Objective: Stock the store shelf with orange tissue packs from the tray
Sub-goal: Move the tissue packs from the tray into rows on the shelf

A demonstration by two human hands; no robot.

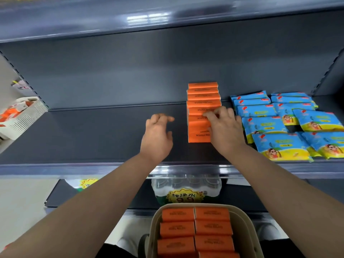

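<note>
The right hand (226,130) lies over the near end of the row (202,95) of orange packs. Its fingers curl over the tops of two or three of them, probably to square them up and press them back so they stand tight together. The thumb is hidden, so I cannot tell how firm the hold is. The left hand (157,135) hovers just left of the row, apart from it, with fingers relaxed and spread and holding nothing. It looks ready to steady that side.

The row stands on edge and runs from under the right hand away towards the back panel (130,71). Just right of that hand lie overlapping blue packets (279,146). The row is kept hard beside them, which leaves the long bare stretch of shelf (93,135) left of the left hand free for more.

Below both wrists, nearest the person, the tray (154,226) holds two columns of packs (178,229), so most stocking seems not yet done.

The shelf is dark grey metal. Bottles (186,189) sit on the level beneath, and a white basket (24,116) stands far left of the left hand.
</note>
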